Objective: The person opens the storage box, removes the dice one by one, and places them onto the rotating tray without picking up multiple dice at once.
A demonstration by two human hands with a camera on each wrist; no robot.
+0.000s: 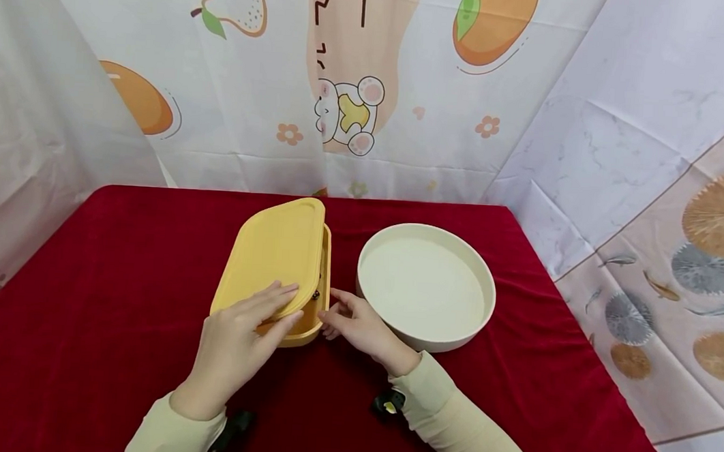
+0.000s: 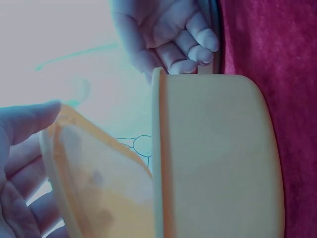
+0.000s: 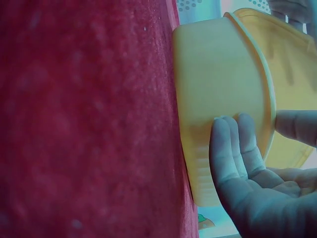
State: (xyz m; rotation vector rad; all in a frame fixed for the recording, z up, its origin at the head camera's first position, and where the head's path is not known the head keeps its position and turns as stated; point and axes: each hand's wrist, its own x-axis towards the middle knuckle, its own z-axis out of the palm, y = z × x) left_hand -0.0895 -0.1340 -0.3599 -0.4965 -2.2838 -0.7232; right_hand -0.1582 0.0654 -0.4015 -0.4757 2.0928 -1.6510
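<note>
- Under my left hand (image 1: 242, 329) lies the yellow lid (image 1: 274, 255), tilted: its right edge is lifted off the yellow box (image 1: 308, 322) beneath it, and its left edge sits lower.
- My left grip is on the lid's near end, fingers stretched over the top and thumb tucked at the near rim, so the lid is pinched between them.
- Just right of that grip, my right hand (image 1: 353, 321) rests against the box's near right corner; the fingers (image 3: 233, 148) lie fairly straight on the outer wall, steadying it rather than wrapping it.
- Something small and dark shows in the gap between lid and box; I cannot tell what it is.
- Beyond my right hand, just beside the box, stands a round cream tray (image 1: 484, 287).
- Everything sits on a tabletop covered by a red cloth (image 1: 120, 275).
</note>
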